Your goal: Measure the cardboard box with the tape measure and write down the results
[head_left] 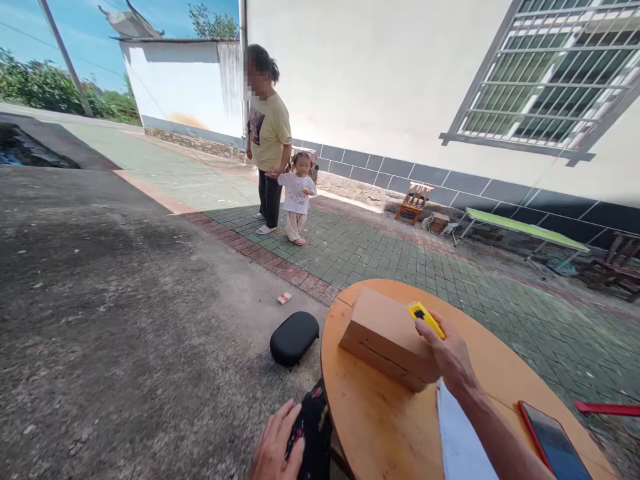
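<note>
My right hand (453, 357) is closed around a yellow box cutter (426, 320) and holds it over the right end of a cardboard box (385, 330). Whether the cutter's blade is out cannot be made out. The brown box lies on a round wooden table (380, 420), and a dark slit or seam runs along its near side. Low in the view, my left hand (280, 440) rests with its fingers stretched out on dark patterned cloth (313, 427) over my leg, apart from the box.
White paper (463, 433) and a red-edged phone (555, 440) lie on the table. A black oval case (294, 338) and a small packet (284, 298) are on the ground. Two people (273, 140) stand beyond, hand in hand. A green bench (525, 229) stands by the wall.
</note>
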`<state>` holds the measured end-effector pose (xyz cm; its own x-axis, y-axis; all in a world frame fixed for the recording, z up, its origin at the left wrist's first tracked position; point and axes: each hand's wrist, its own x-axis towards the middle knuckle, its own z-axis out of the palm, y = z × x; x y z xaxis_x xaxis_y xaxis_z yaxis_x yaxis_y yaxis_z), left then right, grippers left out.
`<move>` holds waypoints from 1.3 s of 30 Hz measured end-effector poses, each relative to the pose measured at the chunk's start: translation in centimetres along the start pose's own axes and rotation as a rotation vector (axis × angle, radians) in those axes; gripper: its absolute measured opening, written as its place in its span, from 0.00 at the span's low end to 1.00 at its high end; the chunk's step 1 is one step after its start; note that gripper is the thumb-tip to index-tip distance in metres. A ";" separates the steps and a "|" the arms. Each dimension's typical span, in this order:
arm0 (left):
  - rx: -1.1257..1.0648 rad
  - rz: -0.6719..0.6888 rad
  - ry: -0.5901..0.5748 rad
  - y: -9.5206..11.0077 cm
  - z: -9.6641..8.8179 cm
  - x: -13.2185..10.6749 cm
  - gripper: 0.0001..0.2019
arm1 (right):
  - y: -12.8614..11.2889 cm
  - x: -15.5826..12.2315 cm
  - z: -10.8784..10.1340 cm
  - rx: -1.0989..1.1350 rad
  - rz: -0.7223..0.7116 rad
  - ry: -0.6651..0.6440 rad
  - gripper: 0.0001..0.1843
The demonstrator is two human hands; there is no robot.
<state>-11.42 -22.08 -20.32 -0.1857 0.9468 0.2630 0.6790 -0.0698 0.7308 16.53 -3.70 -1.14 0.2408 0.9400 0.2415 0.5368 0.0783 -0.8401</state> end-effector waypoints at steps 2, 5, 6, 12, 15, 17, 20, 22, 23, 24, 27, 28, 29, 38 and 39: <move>-0.117 0.005 0.027 1.4 -0.8 4.1 0.21 | 0.2 -0.3 -1.5 0.304 0.126 0.087 0.32; -0.358 -0.033 0.027 5.3 -1.6 11.0 0.22 | 0.8 -0.5 -3.3 0.628 0.314 0.245 0.28; -0.452 -0.047 -0.013 6.8 -1.5 13.1 0.24 | 1.1 -0.5 -3.8 0.679 0.366 0.292 0.27; -0.607 -0.028 -0.200 12.8 1.9 19.8 0.22 | 2.9 -1.2 -3.7 0.793 0.531 0.322 0.23; -0.674 -0.016 -0.237 13.0 2.4 18.5 0.21 | 3.1 -2.8 -3.5 0.887 0.489 0.308 0.20; -0.708 -0.017 -0.239 12.4 2.0 16.5 0.24 | 3.1 -4.6 -4.0 0.967 0.451 0.302 0.18; -0.719 -0.039 -0.203 11.0 1.2 12.7 0.28 | 3.1 -8.2 -5.0 1.066 0.465 0.310 0.17; -0.704 -0.078 -0.185 10.1 1.1 10.2 0.29 | 3.3 -10.6 -5.4 1.111 0.509 0.341 0.16; -0.703 -0.102 -0.181 9.7 1.2 9.1 0.30 | 3.5 -11.7 -5.4 1.127 0.529 0.359 0.16; -0.703 -0.123 -0.176 9.4 1.3 8.1 0.30 | 3.7 -12.6 -5.3 1.142 0.545 0.374 0.16; -0.695 -0.143 -0.137 8.8 1.9 6.6 0.32 | 4.7 -14.1 -4.5 1.180 0.567 0.391 0.15; -0.685 -0.136 -0.127 8.8 2.1 6.6 0.32 | 5.0 -14.2 -4.2 1.189 0.568 0.389 0.15; -0.677 -0.125 -0.123 8.8 2.4 6.7 0.32 | 5.4 -14.1 -3.9 1.198 0.566 0.383 0.15; -0.591 -0.096 -0.039 9.3 2.2 8.1 0.31 | 6.4 -15.0 -5.5 1.258 0.555 0.289 0.18; -0.540 -0.104 0.013 9.4 1.6 7.3 0.29 | 6.4 -16.0 -6.1 1.262 0.562 0.264 0.19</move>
<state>-5.25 -15.32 -12.57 -0.2436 0.9535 0.1775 0.1963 -0.1307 0.9718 21.05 -20.27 -7.37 0.3960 0.8669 -0.3027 -0.7238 0.0918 -0.6839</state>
